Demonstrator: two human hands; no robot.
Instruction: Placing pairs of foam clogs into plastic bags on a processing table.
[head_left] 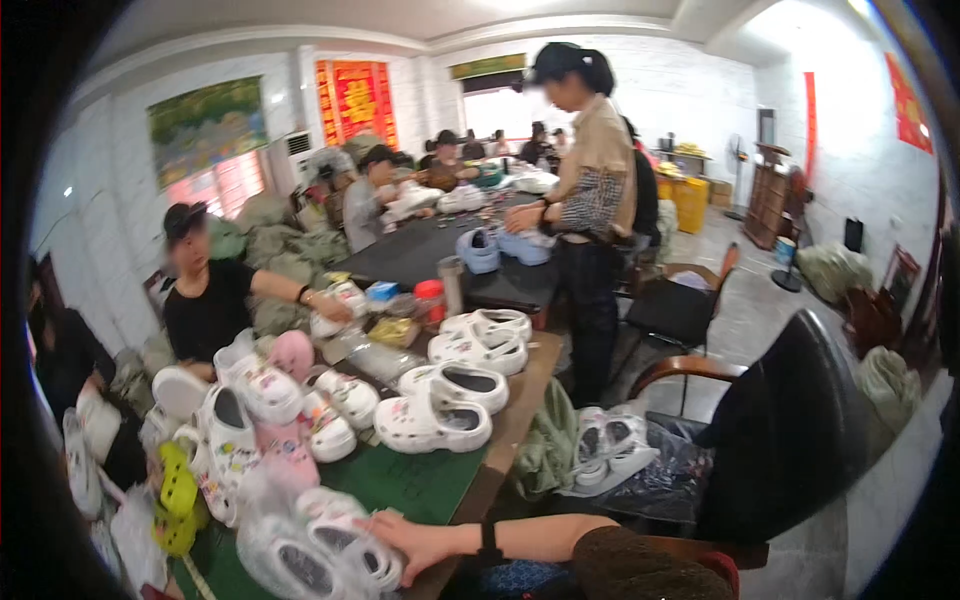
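My right hand [415, 543], with a dark band on the wrist, comes in from the lower right. Its fingers and thumb grip the end of a white clog [345, 537] at the near edge of the green tabletop. Against that clog lies another white clog [303, 568] wrapped in clear plastic. I cannot see my left hand. Farther along the table edge stand paired white clogs [433, 425] with small charms on them, and a second white pair [480, 345] beyond. Left of these is a heap of white and pink clogs [230, 430], some bagged, beside lime-green clogs [178, 500].
A person in black [210, 300] reaches across the table's left side; a standing person [590, 190] handles light-blue clogs [500, 248]. A red-lidded jar [429, 300] stands mid-table. On my right are a black office chair [790, 430] and bagged white shoes [610, 447].
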